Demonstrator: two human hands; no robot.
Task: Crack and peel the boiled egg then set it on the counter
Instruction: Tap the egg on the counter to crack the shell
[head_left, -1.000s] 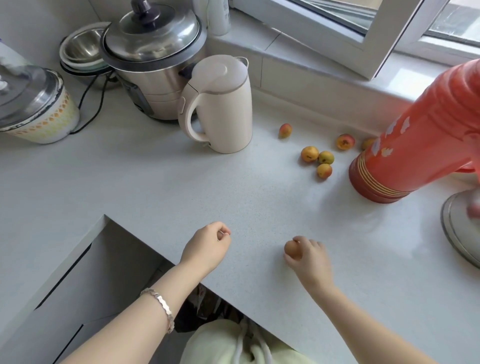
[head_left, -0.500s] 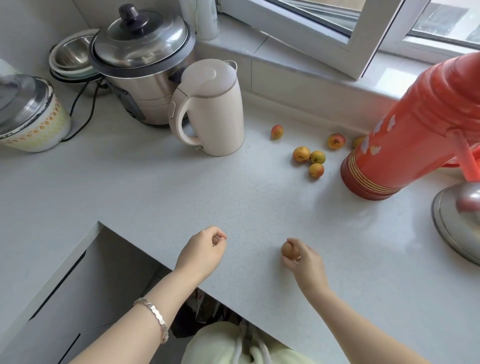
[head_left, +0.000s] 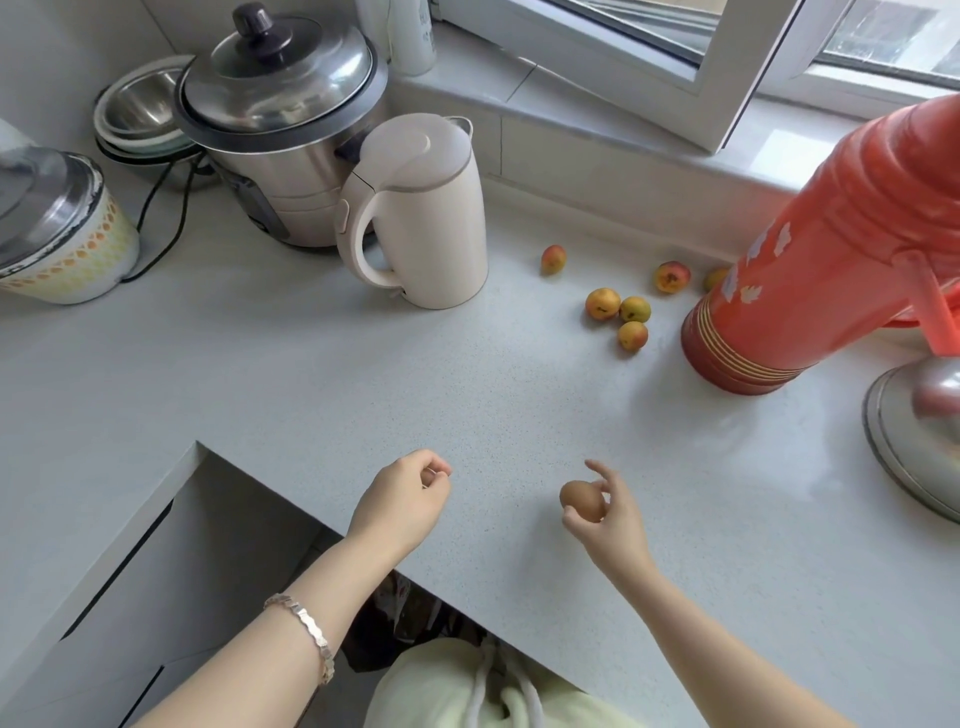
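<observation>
A brown boiled egg (head_left: 582, 499), its shell whole as far as I can see, is held between the thumb and fingers of my right hand (head_left: 608, 514), just above the pale speckled counter (head_left: 467, 395) near its front edge. The index finger of that hand sticks up. My left hand (head_left: 402, 499) rests as a loose fist on the counter's edge to the left of the egg, apart from it, with nothing visible in it. A silver bracelet sits on the left wrist.
A cream electric kettle (head_left: 421, 218) and a steel cooker (head_left: 280, 124) stand at the back left. Several small apricots (head_left: 618, 312) lie mid-right beside a red thermos (head_left: 821, 249). A metal lid (head_left: 919, 441) is at the right edge, an enamel pot (head_left: 57, 234) far left.
My right hand has lifted and turned the egg, so more of the egg shows and the fingers have spread. The left fist has stayed put.
</observation>
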